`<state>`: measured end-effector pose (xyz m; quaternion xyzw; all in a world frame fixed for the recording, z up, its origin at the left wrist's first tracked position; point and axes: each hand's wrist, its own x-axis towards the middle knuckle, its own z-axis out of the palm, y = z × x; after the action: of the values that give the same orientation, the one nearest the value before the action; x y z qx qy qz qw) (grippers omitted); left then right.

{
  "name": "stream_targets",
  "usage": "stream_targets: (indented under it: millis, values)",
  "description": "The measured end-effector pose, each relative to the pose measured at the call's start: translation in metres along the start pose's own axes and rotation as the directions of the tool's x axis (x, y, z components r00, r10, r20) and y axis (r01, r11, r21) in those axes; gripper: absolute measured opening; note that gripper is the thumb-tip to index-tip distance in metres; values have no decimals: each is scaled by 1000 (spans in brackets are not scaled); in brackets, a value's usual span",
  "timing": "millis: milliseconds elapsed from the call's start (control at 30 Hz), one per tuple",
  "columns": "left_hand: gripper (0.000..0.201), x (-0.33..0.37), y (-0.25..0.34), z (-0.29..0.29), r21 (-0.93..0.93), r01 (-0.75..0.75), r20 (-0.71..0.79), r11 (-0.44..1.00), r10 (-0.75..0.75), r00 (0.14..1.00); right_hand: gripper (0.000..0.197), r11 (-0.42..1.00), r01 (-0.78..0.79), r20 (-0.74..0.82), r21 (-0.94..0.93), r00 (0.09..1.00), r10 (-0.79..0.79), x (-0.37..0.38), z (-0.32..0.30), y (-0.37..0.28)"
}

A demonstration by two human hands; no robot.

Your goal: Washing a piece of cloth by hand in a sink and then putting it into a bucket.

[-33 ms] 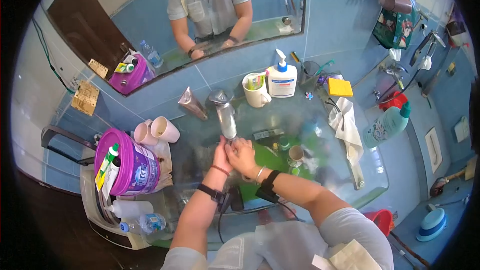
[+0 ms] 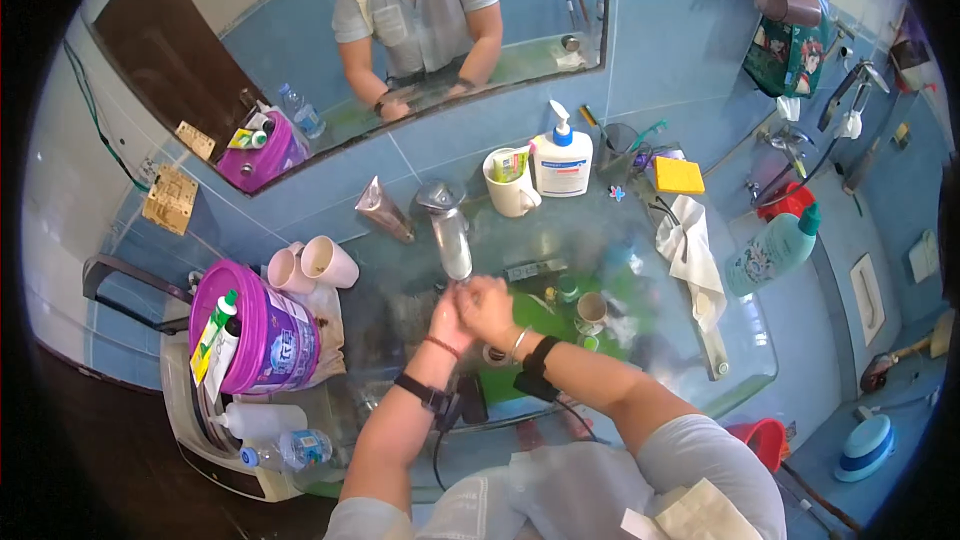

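Observation:
Beneath the spout of a metal faucet [image 2: 452, 240], both hands are pressed together above the glass basin counter [image 2: 400, 270]. My left hand [image 2: 447, 320] is on the left side, with a red bracelet at its wrist; most of its fingers are hidden. Closed around the left hand's finger area is my right hand [image 2: 486, 308], which has a silver bangle and a black band behind it. A dark wristband with a small black device sits on each forearm. Whether water is running cannot be made out.
Left are a purple bucket [image 2: 250, 325], pink cups [image 2: 328, 260] and a plastic bottle [image 2: 305, 447]. Behind stand a white mug [image 2: 511, 190] and a pump bottle [image 2: 563, 162]. Right lie a yellow sponge [image 2: 680, 176], a white cloth [image 2: 690, 250] and a green-capped bottle [image 2: 772, 252].
My right hand has shifted slightly over the left, its fingers now curled more tightly around it. Both hands stay under the faucet.

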<state>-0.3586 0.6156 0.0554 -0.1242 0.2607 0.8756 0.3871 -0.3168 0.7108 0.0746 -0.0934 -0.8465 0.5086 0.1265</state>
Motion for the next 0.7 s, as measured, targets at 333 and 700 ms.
stream_targets:
  millis: [333, 700]
  values:
    - [42, -5, -18, 16, 134, 103, -59, 986, -96, 994, 26, 989, 87, -126, -121, 987, -102, 15, 0, 26]
    - [45, -4, -9, 6, 237, 148, -35, 960, -144, 989, 26, 996, -39, -303, -76, 953, 14, 13, -6, 24]
